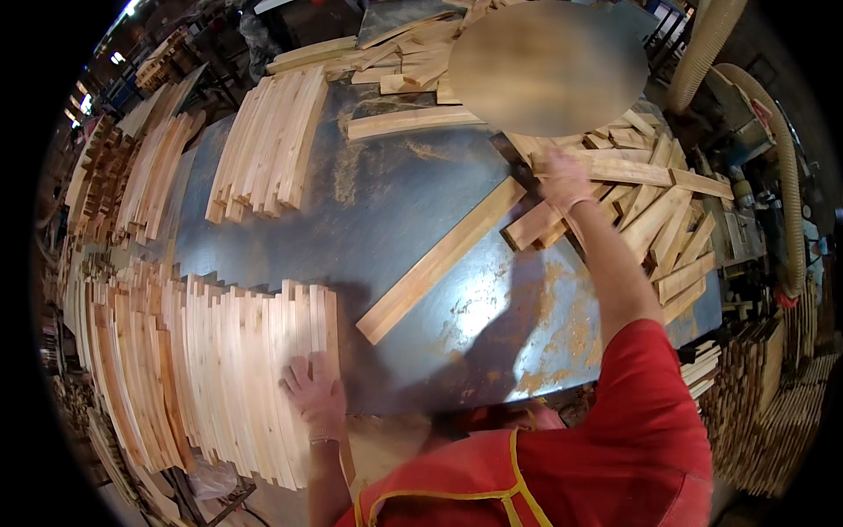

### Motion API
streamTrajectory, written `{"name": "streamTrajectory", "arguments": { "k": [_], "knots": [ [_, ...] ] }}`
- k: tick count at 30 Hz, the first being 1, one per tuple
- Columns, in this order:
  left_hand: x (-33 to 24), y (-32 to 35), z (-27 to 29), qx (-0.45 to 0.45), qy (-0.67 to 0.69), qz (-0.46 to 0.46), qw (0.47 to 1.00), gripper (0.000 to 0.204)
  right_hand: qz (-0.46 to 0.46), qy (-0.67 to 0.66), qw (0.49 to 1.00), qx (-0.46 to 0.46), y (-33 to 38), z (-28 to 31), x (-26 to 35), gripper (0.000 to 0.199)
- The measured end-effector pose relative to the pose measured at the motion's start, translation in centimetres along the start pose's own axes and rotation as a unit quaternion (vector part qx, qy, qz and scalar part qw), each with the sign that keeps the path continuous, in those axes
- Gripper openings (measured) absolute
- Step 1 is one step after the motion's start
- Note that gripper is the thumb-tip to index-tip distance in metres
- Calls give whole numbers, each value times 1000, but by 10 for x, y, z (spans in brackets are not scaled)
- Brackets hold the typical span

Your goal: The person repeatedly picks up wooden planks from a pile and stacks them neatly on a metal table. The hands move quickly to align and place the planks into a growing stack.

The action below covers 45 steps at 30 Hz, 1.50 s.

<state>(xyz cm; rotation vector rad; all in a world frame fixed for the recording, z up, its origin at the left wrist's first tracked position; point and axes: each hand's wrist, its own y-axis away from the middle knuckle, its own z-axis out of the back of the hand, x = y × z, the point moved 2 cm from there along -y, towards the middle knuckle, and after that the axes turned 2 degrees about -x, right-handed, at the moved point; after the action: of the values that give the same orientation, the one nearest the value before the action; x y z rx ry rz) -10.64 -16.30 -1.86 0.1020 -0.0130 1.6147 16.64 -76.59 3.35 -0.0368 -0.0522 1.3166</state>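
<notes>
Because the left hand [314,395] lies with its grip spread over the right end of a row of pale slats [237,360], a hard lean there could push the end slats askew; their near ends reach past the near edge of the tabletop [386,220], and what bears them is hidden, so tipping seems possible too. The right hand [566,178] is blurred at the left side of a jumbled heap of boards [654,220], and I cannot tell whether its grip is pinching a piece or merely touching wood. Boards in that heap cross over each other, so drawing 1 out might make others slide or trap a finger, and rough ends could scrape the right forearm [619,268] that passes close by. Between the 2 hands, 1 long board [443,259] lies slantwise, its far end near the heap; a shifting piece could knock it round. Sawdust [571,342] on the metal may help loose wood skid. Farther off, a stack of slats [272,140] sits well apart, at little risk.
</notes>
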Motion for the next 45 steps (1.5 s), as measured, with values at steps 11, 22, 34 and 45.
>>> {"name": "streamTrajectory", "arguments": {
  "k": [11,22,34,45],
  "knots": [
    [12,13,-29,-36,-25,-13,999,89,94,94,976,174,-68,12,-52,94],
    [2,4,-11,-50,17,-7,999,81,120,-13,981,154,15,47,59,104],
    [-77,-47,-5,172,238,-76,953,70,-204,-751,565,276,180,-7,114,54],
    [32,175,26,174,257,-19,950,77,-12,-393,844,365,306,-80,275,90]
  ]
}}
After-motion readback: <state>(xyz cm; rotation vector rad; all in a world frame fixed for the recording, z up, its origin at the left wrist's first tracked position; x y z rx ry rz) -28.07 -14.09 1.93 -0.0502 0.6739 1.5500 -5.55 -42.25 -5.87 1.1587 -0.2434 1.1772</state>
